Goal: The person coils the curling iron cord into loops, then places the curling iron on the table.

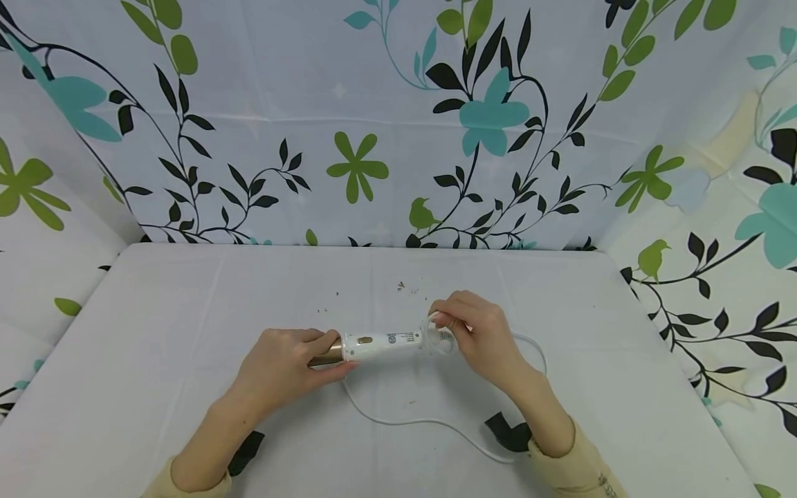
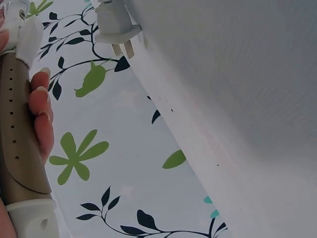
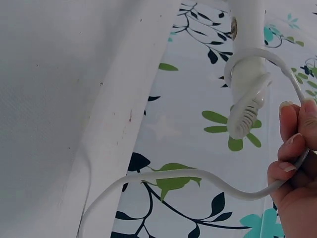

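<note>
A hair styling iron (image 1: 382,344) with a white handle and a gold-brown barrel (image 2: 19,124) is held level above the white table. My left hand (image 1: 289,363) grips the barrel, with the fingers curled along its side. At the handle's other end, my right hand (image 1: 479,332) pinches the white cord (image 3: 168,174) between thumb and fingers. One turn of the cord loops round the handle's tail, near the ribbed cord sleeve (image 3: 246,116). In the left wrist view a white two-pin plug (image 2: 116,25) hangs beyond the fingers.
A stretch of cord (image 1: 423,421) runs below the iron toward the right wrist. Small brown crumbs (image 1: 401,286) lie on the white tabletop (image 1: 187,290). Dark pieces (image 1: 248,453) show by both wrists. Leaf-patterned cloth (image 1: 249,104) surrounds the table at the back and sides.
</note>
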{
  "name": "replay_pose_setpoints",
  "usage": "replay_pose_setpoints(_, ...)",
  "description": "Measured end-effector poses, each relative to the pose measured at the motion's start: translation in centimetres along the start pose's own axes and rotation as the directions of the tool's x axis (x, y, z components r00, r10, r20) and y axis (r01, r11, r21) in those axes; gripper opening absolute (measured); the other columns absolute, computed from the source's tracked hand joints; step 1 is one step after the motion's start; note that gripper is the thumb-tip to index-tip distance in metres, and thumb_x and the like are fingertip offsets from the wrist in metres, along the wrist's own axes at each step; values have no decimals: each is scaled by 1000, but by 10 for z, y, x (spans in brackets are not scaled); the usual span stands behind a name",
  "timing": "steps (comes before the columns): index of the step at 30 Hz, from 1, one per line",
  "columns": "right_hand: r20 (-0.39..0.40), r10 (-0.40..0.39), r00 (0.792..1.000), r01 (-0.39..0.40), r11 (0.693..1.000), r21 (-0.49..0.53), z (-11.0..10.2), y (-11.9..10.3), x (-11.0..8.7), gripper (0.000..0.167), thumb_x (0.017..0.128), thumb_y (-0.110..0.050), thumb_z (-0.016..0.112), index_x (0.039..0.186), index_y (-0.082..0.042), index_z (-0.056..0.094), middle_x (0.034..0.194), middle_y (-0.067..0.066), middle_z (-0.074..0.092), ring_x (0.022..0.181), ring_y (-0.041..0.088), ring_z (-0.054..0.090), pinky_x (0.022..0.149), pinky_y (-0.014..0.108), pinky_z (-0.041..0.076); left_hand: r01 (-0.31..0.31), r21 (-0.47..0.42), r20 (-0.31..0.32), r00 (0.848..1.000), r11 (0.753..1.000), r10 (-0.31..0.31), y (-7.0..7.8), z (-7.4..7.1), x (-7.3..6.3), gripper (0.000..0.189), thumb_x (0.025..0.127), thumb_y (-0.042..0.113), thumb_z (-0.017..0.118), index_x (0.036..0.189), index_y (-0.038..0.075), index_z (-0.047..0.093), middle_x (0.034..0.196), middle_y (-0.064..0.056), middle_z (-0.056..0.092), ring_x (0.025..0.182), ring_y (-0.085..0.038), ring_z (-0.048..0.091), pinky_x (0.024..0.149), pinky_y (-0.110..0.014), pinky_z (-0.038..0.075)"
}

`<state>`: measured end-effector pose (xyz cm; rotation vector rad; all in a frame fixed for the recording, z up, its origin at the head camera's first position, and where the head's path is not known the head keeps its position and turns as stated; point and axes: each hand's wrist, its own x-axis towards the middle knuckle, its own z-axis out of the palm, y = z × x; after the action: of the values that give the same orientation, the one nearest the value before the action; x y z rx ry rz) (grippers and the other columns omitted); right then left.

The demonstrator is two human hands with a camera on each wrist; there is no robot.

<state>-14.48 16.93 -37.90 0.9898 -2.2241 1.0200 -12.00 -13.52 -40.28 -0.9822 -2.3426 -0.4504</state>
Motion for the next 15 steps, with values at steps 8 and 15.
replay_pose_setpoints(8,21,90,996,-92,989,114,-2,3,1,14,81,1,77,92,-8,76,76,-1,65,63,9,48,57,15,39,4,-132,-26,1000,991,-8,5,0,2,31,72,40,88,83,17,70,71,9,70,52,5,45,48,-12,33)
replay_pose_setpoints(15,77,184,980,-196,963,185,-5,7,-1,13,83,-1,76,92,-10,77,73,-4,62,63,10,47,57,20,39,-20,-206,-62,998,978,7,9,-4,4,28,72,38,89,85,20,71,70,12,68,52,6,45,49,-9,34)
